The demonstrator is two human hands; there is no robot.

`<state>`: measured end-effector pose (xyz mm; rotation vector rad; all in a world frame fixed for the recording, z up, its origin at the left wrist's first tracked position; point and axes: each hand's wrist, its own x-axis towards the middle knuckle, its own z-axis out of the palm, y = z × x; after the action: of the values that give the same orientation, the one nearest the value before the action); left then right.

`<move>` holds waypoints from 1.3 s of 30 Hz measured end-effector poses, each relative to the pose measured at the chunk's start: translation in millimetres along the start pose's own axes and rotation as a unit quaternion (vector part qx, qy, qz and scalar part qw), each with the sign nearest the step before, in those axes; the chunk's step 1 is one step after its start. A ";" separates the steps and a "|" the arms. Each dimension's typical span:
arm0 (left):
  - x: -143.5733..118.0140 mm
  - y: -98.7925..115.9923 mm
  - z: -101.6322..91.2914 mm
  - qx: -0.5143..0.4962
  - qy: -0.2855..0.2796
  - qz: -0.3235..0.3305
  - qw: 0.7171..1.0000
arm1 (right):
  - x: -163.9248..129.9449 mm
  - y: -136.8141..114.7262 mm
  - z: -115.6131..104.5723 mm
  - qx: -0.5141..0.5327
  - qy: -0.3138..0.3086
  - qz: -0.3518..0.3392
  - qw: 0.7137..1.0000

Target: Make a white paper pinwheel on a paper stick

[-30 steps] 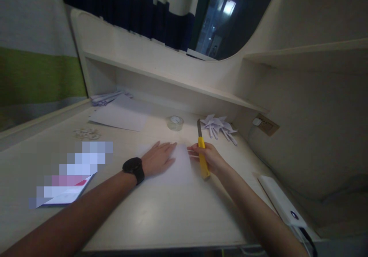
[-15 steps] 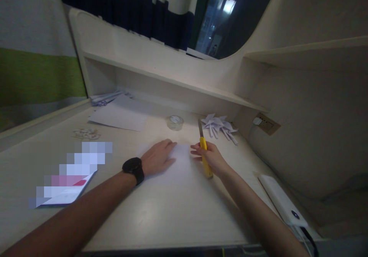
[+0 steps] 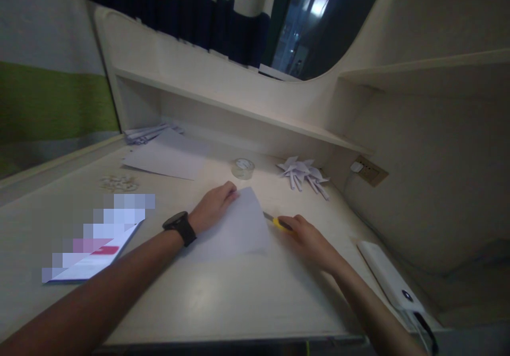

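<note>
My left hand, with a black watch on its wrist, has its fingers closed at the upper left edge of a white sheet of paper. The sheet is partly raised from the desk. My right hand is wrapped round a yellow box cutter. Its blade points left and meets the sheet's right edge; I cannot tell whether it is inside a fold. Behind the sheet stands a roll of clear tape.
Folded paper pinwheels lie at the back right. More paper and rolled paper sticks are at the back left, near a small pile of pale bits. A lit tablet lies left; a white power strip runs along the right.
My right hand has turned the box cutter from upright to pointing left and brought the blade to the sheet. My left hand has gone from lying flat to gripping the sheet, which has lifted.
</note>
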<state>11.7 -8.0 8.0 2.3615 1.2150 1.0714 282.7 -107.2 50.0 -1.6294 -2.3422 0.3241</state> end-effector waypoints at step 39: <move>16.5 7.6 29.6 0.153 -0.057 -0.045 0.986 | -28.6 -16.3 51.5 0.066 0.126 -0.093 0.985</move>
<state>43.7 2.9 -0.2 2.5196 1.5200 0.7540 260.2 -141.2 4.4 -1.2964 -2.2093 0.2145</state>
